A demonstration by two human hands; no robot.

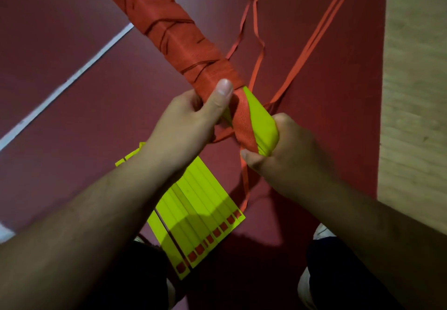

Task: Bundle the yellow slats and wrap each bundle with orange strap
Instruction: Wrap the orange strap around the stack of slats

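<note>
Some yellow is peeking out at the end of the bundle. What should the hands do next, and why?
Probably pull the orange strap one more turn around the bare yellow end. The rest of the bundle is already covered, the left hand pins the last wrap with its thumb, and the right hand grips the uncovered end.

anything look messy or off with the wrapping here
The bundle is wrapped unevenly, turns crossing at odd angles, its near end still bare yellow. Beyond it, loose strap straggles in loops over the floor.
</note>
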